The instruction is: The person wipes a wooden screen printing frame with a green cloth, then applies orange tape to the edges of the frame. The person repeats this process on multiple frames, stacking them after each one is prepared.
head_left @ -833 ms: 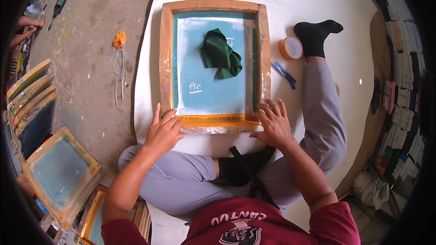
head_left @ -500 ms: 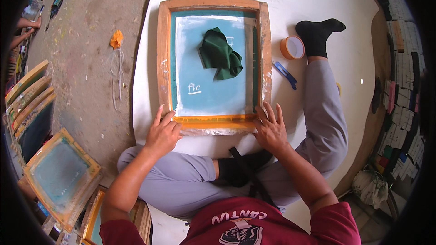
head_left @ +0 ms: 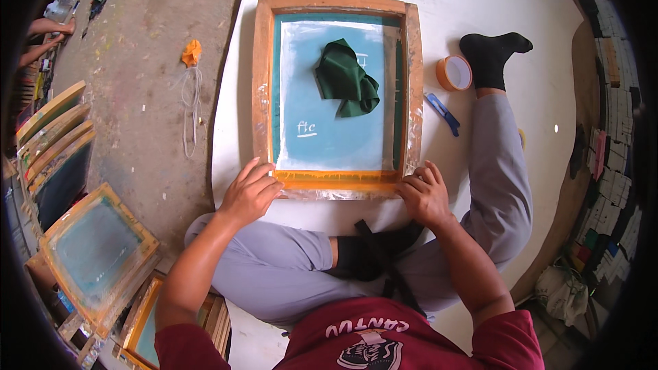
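Note:
A wooden screen printing frame [head_left: 262,96] lies on the white surface before me, its blue-green mesh [head_left: 343,144] facing up. A crumpled dark green cloth [head_left: 343,75] rests on the mesh, off its middle. My left hand [head_left: 248,192] is closed at the near left corner, fingers bent over the wood. At the near right corner my right hand [head_left: 426,197] is closed too, fingertips bunched against the edge. An orange strip [head_left: 336,177] runs along the near inner side. Shiny film covers part of the near rail. The undersides of both grips are hidden.
Right of the frame are an orange tape roll [head_left: 454,72] and a blue cutter knife [head_left: 442,114], near my outstretched foot [head_left: 497,51]. More screens [head_left: 96,247] stand at the left. An orange item with string [head_left: 192,53] lies on the floor. Another person's hands [head_left: 58,31] show far left.
The view has shifted, so the whole scene sits slightly further right. My right hand's fingers were spread over the corner and are now drawn together. My left hand stays at its corner.

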Tool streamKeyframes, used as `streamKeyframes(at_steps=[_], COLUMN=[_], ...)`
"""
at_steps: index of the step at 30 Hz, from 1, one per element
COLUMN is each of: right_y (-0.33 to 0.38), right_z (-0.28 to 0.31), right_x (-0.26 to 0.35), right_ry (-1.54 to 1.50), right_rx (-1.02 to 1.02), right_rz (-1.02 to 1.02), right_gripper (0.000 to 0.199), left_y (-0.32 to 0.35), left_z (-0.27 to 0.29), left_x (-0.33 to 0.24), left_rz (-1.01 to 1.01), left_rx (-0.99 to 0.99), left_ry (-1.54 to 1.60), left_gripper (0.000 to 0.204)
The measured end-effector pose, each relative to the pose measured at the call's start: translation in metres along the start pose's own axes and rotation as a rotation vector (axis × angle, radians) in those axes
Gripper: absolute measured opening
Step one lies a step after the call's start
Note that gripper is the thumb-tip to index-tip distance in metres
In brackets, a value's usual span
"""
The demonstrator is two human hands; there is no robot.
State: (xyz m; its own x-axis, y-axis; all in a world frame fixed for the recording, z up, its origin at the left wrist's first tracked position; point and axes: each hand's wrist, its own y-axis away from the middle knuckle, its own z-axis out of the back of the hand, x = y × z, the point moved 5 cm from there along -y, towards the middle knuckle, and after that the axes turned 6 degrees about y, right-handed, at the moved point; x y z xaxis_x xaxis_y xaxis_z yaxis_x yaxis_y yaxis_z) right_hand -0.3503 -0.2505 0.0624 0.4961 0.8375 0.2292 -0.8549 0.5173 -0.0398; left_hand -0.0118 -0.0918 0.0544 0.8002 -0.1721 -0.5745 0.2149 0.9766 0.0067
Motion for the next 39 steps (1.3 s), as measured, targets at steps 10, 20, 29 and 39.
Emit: streamKeyframes(at_steps=[10, 20, 29, 39], right_y=[0.016, 0.034, 0.049, 0.039], right_z=[0.0, -0.005, -0.007, -0.007], right_x=[0.004, 0.014, 0.022, 0.038], right_ry=[0.042, 0.178, 0.279, 0.267], right_rx=[-0.122, -0.163, -0.085, -0.114], right_rz=[0.081, 0.128, 0.113, 0.134], right_gripper=[0.022, 0.02, 0.019, 0.035], left_y=[0.011, 0.031, 0.039, 0.045], left_z=[-0.005, -0.014, -0.013, -0.047], left_x=[-0.01, -0.034, -0.049, -0.059], left_rz=[-0.15, -0.086, 0.092, 0.263], left_rx=[-0.088, 0.112, 0.159, 0.052], left_ry=[-0.204, -0.523, -0.601, -0.386], left_gripper=[0.011, 0.042, 0.059, 0.079])
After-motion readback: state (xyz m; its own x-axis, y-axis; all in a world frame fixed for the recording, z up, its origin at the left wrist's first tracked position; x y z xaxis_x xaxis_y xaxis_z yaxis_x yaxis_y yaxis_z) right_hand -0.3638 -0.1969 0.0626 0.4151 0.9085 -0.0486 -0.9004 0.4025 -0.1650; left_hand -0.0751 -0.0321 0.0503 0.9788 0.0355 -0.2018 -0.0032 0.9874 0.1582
